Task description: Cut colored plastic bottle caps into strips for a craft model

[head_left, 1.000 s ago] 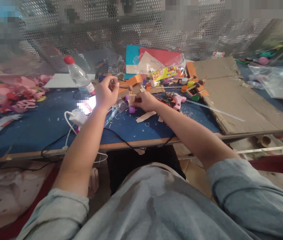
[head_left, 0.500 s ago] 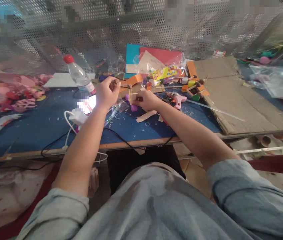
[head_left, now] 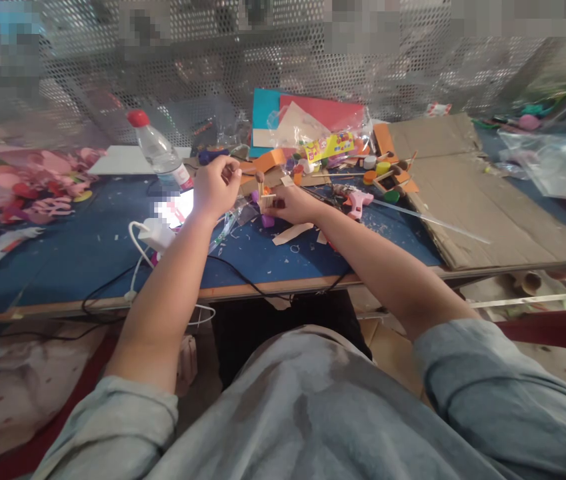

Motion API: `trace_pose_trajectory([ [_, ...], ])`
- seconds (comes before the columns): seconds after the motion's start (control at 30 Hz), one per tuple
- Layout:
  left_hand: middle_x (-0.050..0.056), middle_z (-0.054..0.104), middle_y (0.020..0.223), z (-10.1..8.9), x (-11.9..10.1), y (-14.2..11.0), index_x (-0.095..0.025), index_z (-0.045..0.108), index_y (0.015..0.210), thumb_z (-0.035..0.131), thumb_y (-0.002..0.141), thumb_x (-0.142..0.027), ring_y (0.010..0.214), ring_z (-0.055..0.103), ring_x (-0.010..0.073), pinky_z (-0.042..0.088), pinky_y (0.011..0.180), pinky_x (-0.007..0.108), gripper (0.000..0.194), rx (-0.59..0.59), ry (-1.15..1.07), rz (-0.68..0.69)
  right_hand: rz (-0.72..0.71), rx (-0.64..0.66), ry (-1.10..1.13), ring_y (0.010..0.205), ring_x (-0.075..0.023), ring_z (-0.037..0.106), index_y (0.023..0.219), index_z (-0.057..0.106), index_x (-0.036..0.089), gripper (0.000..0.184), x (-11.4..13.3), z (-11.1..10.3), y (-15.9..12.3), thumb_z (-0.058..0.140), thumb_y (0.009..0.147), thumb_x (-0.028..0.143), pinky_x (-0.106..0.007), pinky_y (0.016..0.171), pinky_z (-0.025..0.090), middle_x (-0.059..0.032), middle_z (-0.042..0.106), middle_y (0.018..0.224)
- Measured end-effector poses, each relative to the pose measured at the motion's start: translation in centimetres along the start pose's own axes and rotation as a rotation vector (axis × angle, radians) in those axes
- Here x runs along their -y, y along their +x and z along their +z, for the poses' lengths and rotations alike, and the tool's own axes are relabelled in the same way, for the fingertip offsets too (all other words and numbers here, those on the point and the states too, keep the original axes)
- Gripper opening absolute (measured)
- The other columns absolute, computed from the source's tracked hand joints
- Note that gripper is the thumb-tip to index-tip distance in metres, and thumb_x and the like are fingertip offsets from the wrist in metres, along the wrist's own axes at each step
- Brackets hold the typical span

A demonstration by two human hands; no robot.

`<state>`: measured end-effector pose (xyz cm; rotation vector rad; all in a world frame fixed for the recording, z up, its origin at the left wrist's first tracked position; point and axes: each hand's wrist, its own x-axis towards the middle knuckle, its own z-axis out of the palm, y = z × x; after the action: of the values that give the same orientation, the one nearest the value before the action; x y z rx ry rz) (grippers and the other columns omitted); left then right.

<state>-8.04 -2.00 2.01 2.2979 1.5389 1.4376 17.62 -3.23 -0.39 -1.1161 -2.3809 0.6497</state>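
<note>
My left hand (head_left: pixel 217 187) hovers over the blue table (head_left: pixel 63 260), its fingers pinched on a thin wooden stick (head_left: pixel 245 175) that points right. My right hand (head_left: pixel 293 203) rests on the table and grips a small craft model (head_left: pixel 263 197) made of wooden sticks with purple foam wheels. The stick's tip reaches toward the top of that model. A flat wooden strip (head_left: pixel 290 233) lies just in front of my right hand.
A water bottle (head_left: pixel 159 155) with a red cap and a lit phone (head_left: pixel 177 207) sit to the left, beside a white charger (head_left: pixel 155 235) with cables. A pink glue gun (head_left: pixel 357 199), coloured paper, foam pieces and a cardboard sheet (head_left: pixel 473 193) lie right. Pink foam shapes (head_left: pixel 37 190) pile far left.
My left hand has shifted slightly right and down, bringing its stick closer to the model. My right hand has barely moved.
</note>
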Motion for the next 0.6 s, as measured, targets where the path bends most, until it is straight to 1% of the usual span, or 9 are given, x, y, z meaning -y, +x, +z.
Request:
trace_pose_trajectory([
  [0.13,0.006,0.082,0.094,0.1,0.1,0.0,-0.026,0.079,0.107,0.072,0.097,-0.032,0.080,0.069,0.0201,0.060,0.086,0.039,0.014,-0.006,0.003,-0.005,0.016,-0.010,0.012,0.079,-0.0188,0.052,0.085,0.064,0.022,0.030,0.1,0.0,-0.1,0.079,0.103,0.041,-0.037,0.078,0.040,-0.0020,0.063,0.082],
  [0.2,0.006,0.082,0.096,0.1,0.0,0.0,-0.025,0.078,0.109,0.071,0.098,-0.030,0.081,0.070,0.0206,0.060,0.088,0.040,0.014,-0.006,0.007,-0.010,0.012,-0.028,0.014,0.079,-0.0188,0.054,0.085,0.064,0.021,0.032,0.1,-0.1,-0.1,0.080,0.103,0.043,-0.038,0.079,0.040,-0.0028,0.064,0.083],
  [0.23,0.006,0.082,0.097,0.1,-0.2,0.0,-0.025,0.078,0.109,0.071,0.098,-0.031,0.082,0.071,0.0209,0.060,0.088,0.040,0.014,-0.005,0.005,-0.011,0.005,-0.034,0.023,0.080,-0.0189,0.055,0.088,0.067,0.021,0.031,0.0,-0.1,-0.1,0.080,0.104,0.045,-0.038,0.080,0.041,-0.0036,0.066,0.085],
  [0.3,0.007,0.082,0.097,0.0,-0.5,0.0,-0.025,0.078,0.109,0.071,0.101,-0.035,0.082,0.071,0.0211,0.060,0.086,0.039,0.015,-0.013,-0.004,-0.004,-0.012,-0.043,0.059,0.082,-0.0196,0.058,0.104,0.076,0.018,0.032,-0.2,-0.1,-0.1,0.080,0.103,0.049,-0.037,0.082,0.044,-0.0054,0.072,0.091],
  [0.37,0.007,0.083,0.097,-0.2,-0.8,-0.1,-0.025,0.078,0.108,0.068,0.105,-0.043,0.082,0.072,0.0210,0.059,0.083,0.038,0.020,-0.029,-0.008,0.015,-0.029,-0.058,0.111,0.087,-0.0206,0.063,0.126,0.080,0.017,0.046,-0.6,-0.1,0.0,0.081,0.101,0.055,-0.037,0.085,0.047,-0.0075,0.077,0.102],
  [0.43,0.008,0.084,0.097,-0.4,-1.1,-0.1,-0.026,0.078,0.108,0.064,0.109,-0.053,0.083,0.073,0.0212,0.059,0.083,0.038,0.031,-0.038,-0.005,0.037,-0.057,-0.089,0.165,0.092,-0.0214,0.067,0.144,0.076,0.015,0.070,-1.1,-0.1,0.1,0.081,0.097,0.067,-0.036,0.087,0.049,-0.0098,0.079,0.112],
  [0.47,0.008,0.083,0.096,-0.5,-1.2,-0.1,-0.026,0.078,0.107,0.063,0.111,-0.058,0.083,0.073,0.0214,0.060,0.083,0.038,0.036,-0.040,-0.004,0.045,-0.077,-0.107,0.189,0.094,-0.0219,0.068,0.149,0.074,0.013,0.082,-1.3,0.0,0.1,0.080,0.096,0.075,-0.037,0.089,0.050,-0.0111,0.079,0.117],
  [0.53,0.008,0.082,0.095,-0.7,-1.5,-0.2,-0.026,0.078,0.107,0.060,0.113,-0.064,0.084,0.074,0.0220,0.060,0.085,0.039,0.042,-0.036,-0.004,0.059,-0.111,-0.148,0.224,0.099,-0.0235,0.069,0.154,0.070,0.012,0.102,-1.6,-0.1,0.1,0.073,0.093,0.093,-0.038,0.092,0.052,-0.0132,0.078,0.123],
  [0.6,0.008,0.081,0.094,-0.8,-1.7,-0.2,-0.026,0.078,0.107,0.057,0.114,-0.066,0.085,0.075,0.0225,0.061,0.086,0.040,0.046,-0.030,-0.010,0.073,-0.130,-0.188,0.250,0.103,-0.0259,0.070,0.151,0.068,0.014,0.112,-1.7,-0.1,0.1,0.063,0.090,0.107,-0.039,0.094,0.053,-0.0145,0.076,0.125],
])
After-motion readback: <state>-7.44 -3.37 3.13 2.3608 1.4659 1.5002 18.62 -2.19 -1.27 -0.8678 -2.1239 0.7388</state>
